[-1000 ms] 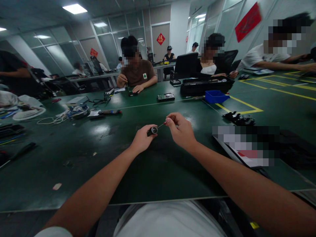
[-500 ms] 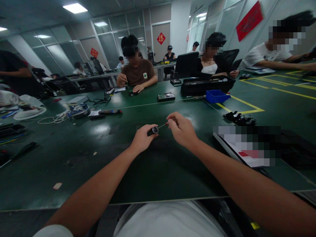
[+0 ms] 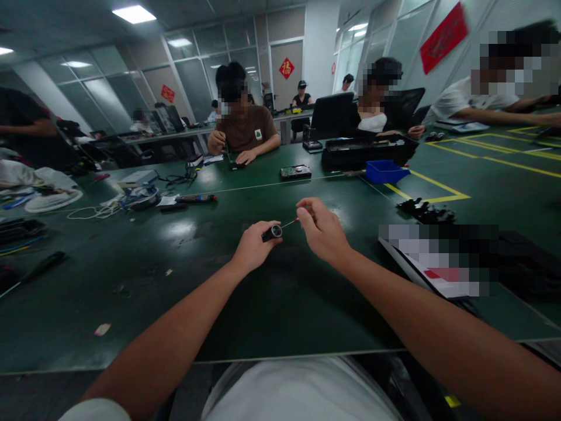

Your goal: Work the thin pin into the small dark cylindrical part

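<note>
Over the green table, my left hand (image 3: 253,247) is closed around a small black cylindrical part (image 3: 272,233) whose round, silver-rimmed end faces me. My right hand (image 3: 323,231) pinches a thin screwdriver (image 3: 290,223) with a red section by the fingertips; most of its handle is hidden in the hand. The metal shaft points left and reaches the side of the black part. Whether its tip sits in a screw is too small to tell.
On the right lie a notebook (image 3: 409,266) and a pile of small black pieces (image 3: 425,209). Farther back are a blue bin (image 3: 385,172) and a hard drive (image 3: 295,172). A pen-like tool (image 3: 196,199) and tangled cables (image 3: 138,197) lie left. Co-workers sit across the table.
The fingers of my right hand have shifted slightly around the screwdriver. My left hand and the black part stay nearly in place.
</note>
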A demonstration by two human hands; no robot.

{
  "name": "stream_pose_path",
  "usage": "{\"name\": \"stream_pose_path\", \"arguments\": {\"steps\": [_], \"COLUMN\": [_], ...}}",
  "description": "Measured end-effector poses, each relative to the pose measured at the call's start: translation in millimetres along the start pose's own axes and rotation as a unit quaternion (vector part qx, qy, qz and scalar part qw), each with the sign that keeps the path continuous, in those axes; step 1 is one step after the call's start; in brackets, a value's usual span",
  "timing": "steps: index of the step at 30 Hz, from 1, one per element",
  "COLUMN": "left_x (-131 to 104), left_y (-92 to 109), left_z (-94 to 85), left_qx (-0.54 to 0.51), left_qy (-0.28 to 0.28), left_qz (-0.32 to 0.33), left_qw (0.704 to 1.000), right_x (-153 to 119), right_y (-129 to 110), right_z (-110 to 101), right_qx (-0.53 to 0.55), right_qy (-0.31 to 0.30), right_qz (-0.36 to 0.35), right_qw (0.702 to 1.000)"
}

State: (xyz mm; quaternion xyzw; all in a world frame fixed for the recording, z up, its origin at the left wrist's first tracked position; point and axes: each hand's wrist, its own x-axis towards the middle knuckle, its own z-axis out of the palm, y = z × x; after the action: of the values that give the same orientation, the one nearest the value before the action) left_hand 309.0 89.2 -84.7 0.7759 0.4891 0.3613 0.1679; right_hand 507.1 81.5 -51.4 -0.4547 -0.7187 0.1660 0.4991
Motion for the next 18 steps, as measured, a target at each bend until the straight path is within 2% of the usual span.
{"name": "stream_pose_path", "arguments": {"steps": [5, 8, 11, 14, 16, 18], "left_x": [-1, 0, 0, 0, 0, 1], "left_y": [2, 1, 0, 0, 0, 0], "left_z": [0.9, -0.2, -2.0, -3.3, -3.9, -4.3], "left_qx": [0.002, -0.003, -0.006, -0.020, -0.034, -0.041], "left_qy": [-0.009, 0.002, 0.012, 0.000, -0.013, -0.016], "left_qz": [-0.001, -0.004, -0.015, 0.002, 0.031, 0.047], "left_qw": [1.000, 1.000, 1.000, 1.000, 0.999, 0.998], "right_x": [0, -1, 1, 6, 11, 14], "right_y": [-5, -2, 5, 15, 22, 28], "right_z": [-3, 0, 6, 10, 12, 11], "right_qx": [-0.036, 0.008, 0.090, 0.189, 0.258, 0.318], "right_qy": [0.008, 0.012, 0.041, 0.061, 0.066, 0.027], "right_qz": [0.005, 0.012, 0.039, 0.091, 0.157, 0.222], "right_qw": [0.999, 1.000, 0.994, 0.976, 0.951, 0.922]}}
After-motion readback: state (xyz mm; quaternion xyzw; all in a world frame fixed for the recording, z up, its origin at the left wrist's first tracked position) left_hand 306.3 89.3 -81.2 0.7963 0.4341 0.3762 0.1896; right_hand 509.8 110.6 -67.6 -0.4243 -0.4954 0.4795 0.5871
